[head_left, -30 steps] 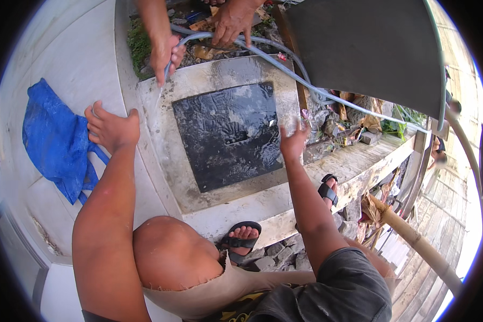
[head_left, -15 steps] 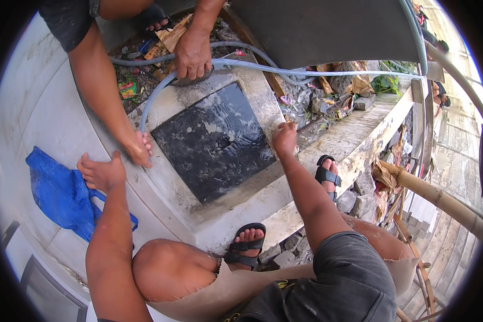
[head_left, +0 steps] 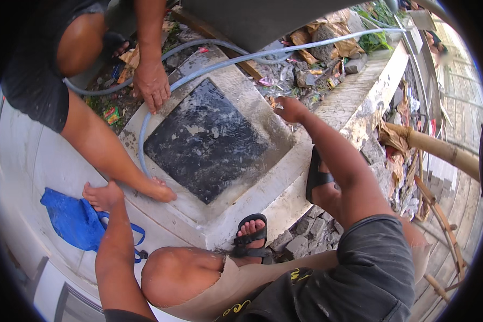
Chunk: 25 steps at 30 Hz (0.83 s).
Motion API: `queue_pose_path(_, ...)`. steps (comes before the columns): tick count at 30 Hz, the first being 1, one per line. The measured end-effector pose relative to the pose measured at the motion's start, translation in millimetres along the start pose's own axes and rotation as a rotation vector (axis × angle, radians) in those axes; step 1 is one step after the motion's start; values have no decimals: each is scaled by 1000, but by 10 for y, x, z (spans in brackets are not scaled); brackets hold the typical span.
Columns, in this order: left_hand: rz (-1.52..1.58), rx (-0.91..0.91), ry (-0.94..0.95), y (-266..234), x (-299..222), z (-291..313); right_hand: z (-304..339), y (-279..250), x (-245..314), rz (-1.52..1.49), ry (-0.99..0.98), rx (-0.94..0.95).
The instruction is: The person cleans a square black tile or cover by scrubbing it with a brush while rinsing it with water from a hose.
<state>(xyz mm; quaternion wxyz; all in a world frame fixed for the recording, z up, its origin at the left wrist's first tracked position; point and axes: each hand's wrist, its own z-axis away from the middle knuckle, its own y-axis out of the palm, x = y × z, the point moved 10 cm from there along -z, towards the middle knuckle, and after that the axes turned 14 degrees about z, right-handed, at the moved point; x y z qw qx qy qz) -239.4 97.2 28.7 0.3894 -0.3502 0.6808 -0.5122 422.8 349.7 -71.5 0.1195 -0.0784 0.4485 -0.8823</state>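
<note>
A dark square panel [head_left: 204, 145], wet and blotched with pale patches, lies inside a raised concrete surround [head_left: 247, 198]. My right hand [head_left: 292, 110] is closed above the surround's right side, near the rubble; whatever its curled fingers hold is too small to make out. At the left, my left hand [head_left: 103, 197] is spread on the pale ledge beside a blue cloth bag [head_left: 72, 220] with a strap, partly behind my wrist. A translucent bluish hose [head_left: 220, 65] curves over the surround's far corner and down its left side. Another person's hand [head_left: 151, 88] reaches down by the hose's bend.
That person's bare foot [head_left: 163, 191] rests at the surround's left edge. My sandalled foot [head_left: 251, 236] stands by its near corner. Broken stones [head_left: 306, 233] lie below the near edge, and litter and rubble [head_left: 311, 70] lie beyond. A bamboo pole [head_left: 440, 147] juts in at right.
The view has shifted. The other person's hand has left a dark object at the surround's far edge and moved to the hose's bend. My right hand has moved slightly farther out.
</note>
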Motion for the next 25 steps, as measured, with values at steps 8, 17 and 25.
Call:
queue_pose_path(8,-21,-8,64,-127,90,15,1224,-1574,-525,255,-332,437)
queue_pose_path(17,74,76,94,-195,263,-97,3122,-2652,-2808,1034,450,154)
queue_pose_path(25,752,264,816,-1058,-559,349,3440,-3128,-2312,-228,265,-354)
